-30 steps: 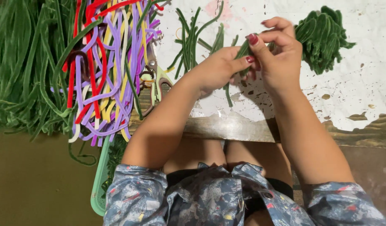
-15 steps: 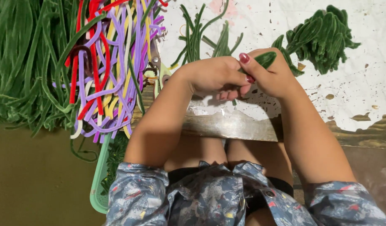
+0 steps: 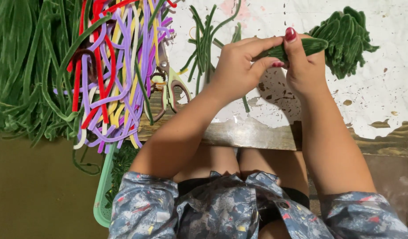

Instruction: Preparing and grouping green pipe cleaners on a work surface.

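Observation:
Both hands meet over a worn white tabletop (image 3: 389, 97) and hold one green fuzzy leaf-shaped piece (image 3: 312, 45). My left hand (image 3: 239, 66) pinches its near end between thumb and fingers. My right hand (image 3: 303, 71), with red-painted nails, grips it from the other side, and the leaf's tip sticks out to the right. A pile of finished green fuzzy leaves (image 3: 345, 37) lies just right of the hands. Thin green stems (image 3: 204, 44) lie behind my left hand.
A tangle of purple, red, yellow and white fuzzy wires (image 3: 111, 71) lies at the left, with thick green fuzzy strands (image 3: 22, 66) beyond it. Scissors (image 3: 168, 84) rest beside the tangle. A green basket (image 3: 102, 194) sits below the table's wooden edge (image 3: 257, 135).
Both hands have shifted slightly right and up with the green leaf piece. The fingers have turned it, so more of the leaf now sticks out to the right.

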